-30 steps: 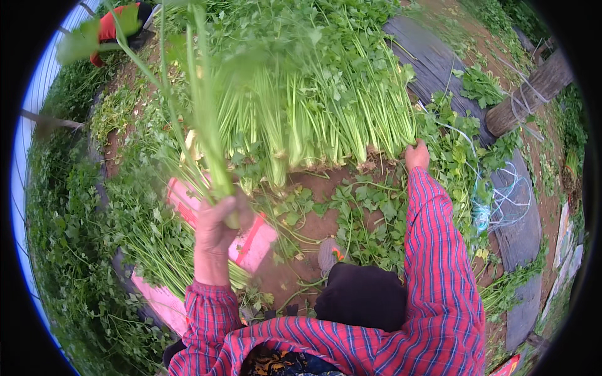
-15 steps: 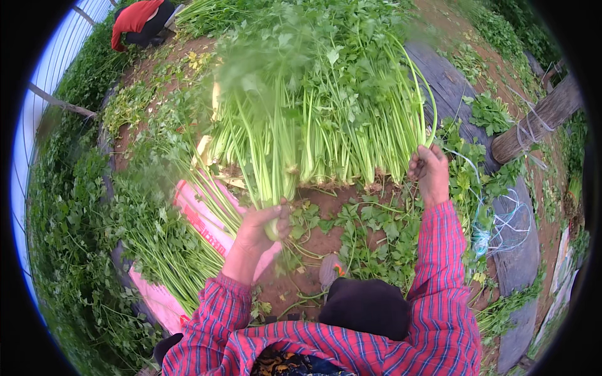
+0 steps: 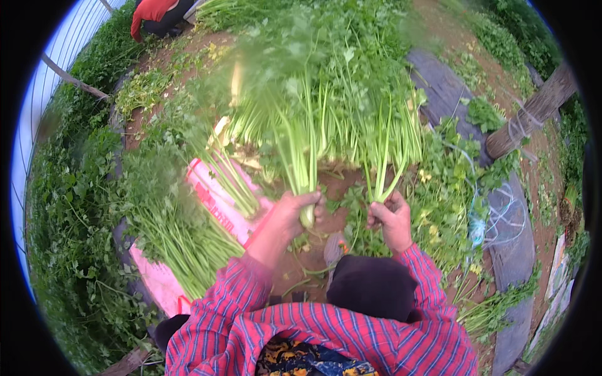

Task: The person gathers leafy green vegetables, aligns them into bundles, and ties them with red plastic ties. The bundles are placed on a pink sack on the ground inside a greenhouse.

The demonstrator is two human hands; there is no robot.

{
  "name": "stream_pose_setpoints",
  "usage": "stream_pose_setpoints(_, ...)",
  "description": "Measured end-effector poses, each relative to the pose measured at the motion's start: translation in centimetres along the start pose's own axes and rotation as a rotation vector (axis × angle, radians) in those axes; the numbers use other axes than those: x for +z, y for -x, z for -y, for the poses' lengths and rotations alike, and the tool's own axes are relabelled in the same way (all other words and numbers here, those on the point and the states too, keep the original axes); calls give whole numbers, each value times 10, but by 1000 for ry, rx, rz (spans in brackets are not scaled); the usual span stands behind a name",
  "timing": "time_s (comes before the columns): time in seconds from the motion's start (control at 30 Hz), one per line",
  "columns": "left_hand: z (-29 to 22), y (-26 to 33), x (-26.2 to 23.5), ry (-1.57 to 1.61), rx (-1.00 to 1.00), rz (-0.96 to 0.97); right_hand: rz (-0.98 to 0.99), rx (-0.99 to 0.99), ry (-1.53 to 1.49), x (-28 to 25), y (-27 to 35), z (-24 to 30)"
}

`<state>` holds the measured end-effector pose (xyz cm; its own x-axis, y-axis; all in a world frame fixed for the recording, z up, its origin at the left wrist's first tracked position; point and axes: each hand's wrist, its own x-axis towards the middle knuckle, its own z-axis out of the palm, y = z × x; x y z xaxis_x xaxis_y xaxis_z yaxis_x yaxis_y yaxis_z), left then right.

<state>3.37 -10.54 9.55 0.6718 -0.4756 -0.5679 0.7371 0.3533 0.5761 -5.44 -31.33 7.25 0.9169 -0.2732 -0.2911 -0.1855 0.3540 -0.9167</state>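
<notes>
My left hand point(image 3: 290, 220) is closed round the pale lower end of a celery bunch point(image 3: 302, 164), whose stalks stand upright and whose leaves blur above. To its right, my right hand point(image 3: 392, 220) pinches the lower ends of a few slimmer celery stalks point(image 3: 380, 169) that fan out upward. Both hands are level and a little apart in front of me. Just beyond them lies a wide pile of celery point(image 3: 342, 125), leaves pointing away from me and root ends toward me. The leaves of the held stalks overlap the pile, so their tips cannot be told apart.
More celery point(image 3: 182, 244) lies on a pink printed sheet point(image 3: 210, 197) at the left. Pale blue twine point(image 3: 478, 230) sits tangled on dark plastic sheeting point(image 3: 513, 250) at the right, near a wooden post point(image 3: 533, 116). A person in red point(image 3: 152, 17) crouches at the far left.
My right hand has come left and toward me from the pile's right edge, with stalks in its pinch. My left hand has shifted right with its celery bunch.
</notes>
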Motion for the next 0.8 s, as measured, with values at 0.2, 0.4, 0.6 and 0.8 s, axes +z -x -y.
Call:
stream_pose_setpoints(0.2,33,4,10,-218,0,-56,77,24,232,11,6,-43)
stream_pose_setpoints(0.4,50,-17,13,-272,22,-28,192,184,245,14,8,-55)
stream_pose_setpoints(0.6,49,-35,8,-371,3,-42,158,383,-68,18,5,-51)
stream_pose_setpoints(0.8,47,-34,4,-291,-21,-127,152,274,147,24,0,-48)
